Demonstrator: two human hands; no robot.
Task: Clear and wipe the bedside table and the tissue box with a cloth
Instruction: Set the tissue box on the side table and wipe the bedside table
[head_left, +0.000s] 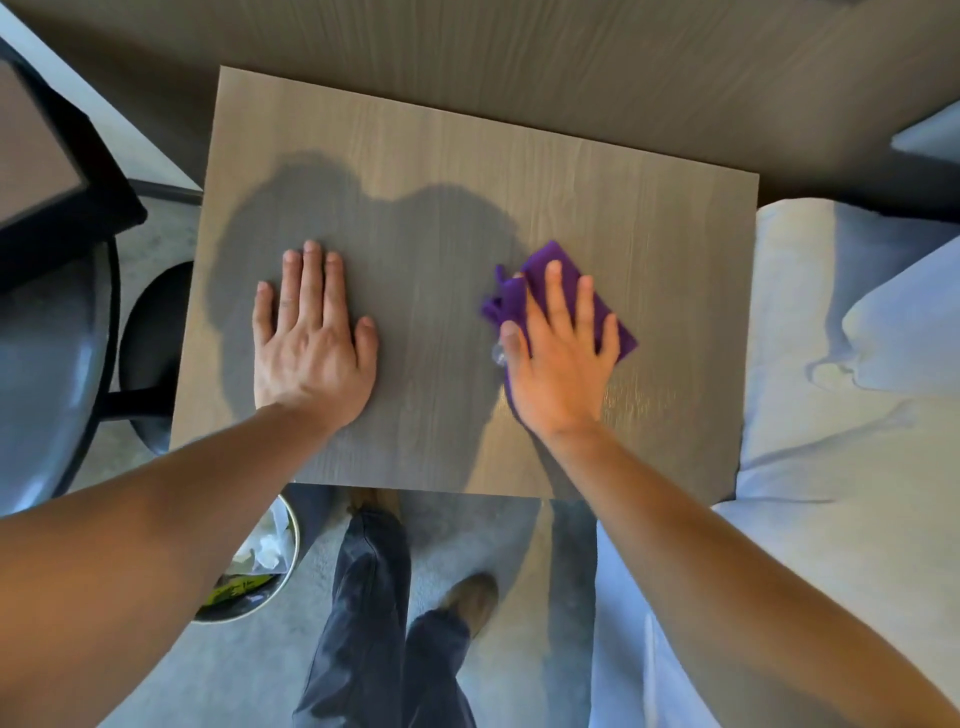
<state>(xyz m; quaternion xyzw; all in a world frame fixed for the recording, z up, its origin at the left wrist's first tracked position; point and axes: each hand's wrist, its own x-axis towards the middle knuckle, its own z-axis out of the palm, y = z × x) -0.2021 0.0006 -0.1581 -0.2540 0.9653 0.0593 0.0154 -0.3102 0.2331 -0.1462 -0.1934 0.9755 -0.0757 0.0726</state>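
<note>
1. Here, my right hand presses flat, fingers spread, on the purple cloth against the bedside table; my left hand lies flat and empty on the bare top, well apart from it, fingers close together.
2. Likely risk: the cloth is bunched beside my right thumb, so a hard stroke could roll it up and leave my palm, not the cloth, rubbing the wood.
3. Another: I am leaning on both palms near the table's front edge; too much weight there could tip or shift the table.
4. A third: the top beyond my fingertips and to the right of my right hand may get skipped if my strokes stay short.
5. The tissue box is nowhere in view, so I cannot tell where it sits or whether it has been wiped.
6. Something small and pale shows beside my right thumb, at the cloth's edge; I cannot make out what it is.
7. My shadow darkens the wood around both hands, hiding any dust or streaks there.
8. A waste bin below my left forearm is partly hidden by it.
</note>
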